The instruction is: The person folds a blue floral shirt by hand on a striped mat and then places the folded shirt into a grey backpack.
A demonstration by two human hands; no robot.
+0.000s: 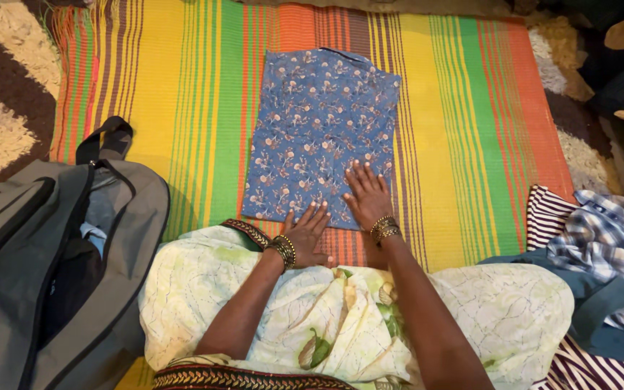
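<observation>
A folded blue garment with a small floral print (pixel 319 130) lies flat on a striped mat of yellow, green and orange (pixel 182 87). My right hand (pixel 367 193) presses flat on the garment's near right part, fingers spread. My left hand (pixel 306 232) rests flat at the garment's near edge, fingertips just touching the cloth. Both wrists carry gold bangles. Neither hand grips anything. My knees, under pale green printed cloth (pixel 204 289), sit just behind the hands.
An open grey backpack (pixel 45 253) lies at the left, partly on the mat. A pile of clothes, a blue checked shirt (pixel 608 238) and striped cloth (pixel 547 217), sits at the right. A shaggy brown and cream rug (pixel 1 94) borders the mat.
</observation>
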